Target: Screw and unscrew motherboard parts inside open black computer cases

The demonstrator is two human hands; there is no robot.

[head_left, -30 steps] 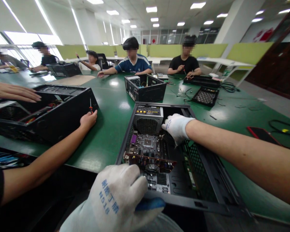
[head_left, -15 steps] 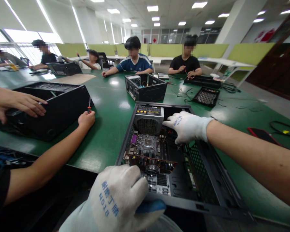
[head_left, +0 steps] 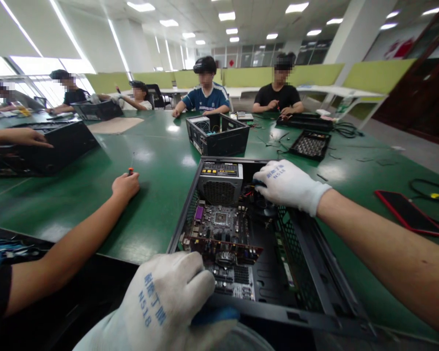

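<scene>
An opened black computer case lies in front of me, its inside facing up. My left hand, in a white glove with a blue palm, is closed around the near left edge of its frame. Over the far right part of the case, my gloved right hand has its fingers curled together on a bundle of black cables, partly hidden by the hand. Beside those fingers is the grey power supply. Nearer me lie the motherboard and an upright expansion card.
At left, a co-worker's hand holds an orange-handled screwdriver near another black case. A third case and a black tray stand beyond mine. A red-edged black panel lies right. Several people sit around the table.
My right hand has drawn its fingers together and shifted slightly away from the power supply. My left hand keeps its hold. The co-worker's case at left has moved away and leftward.
</scene>
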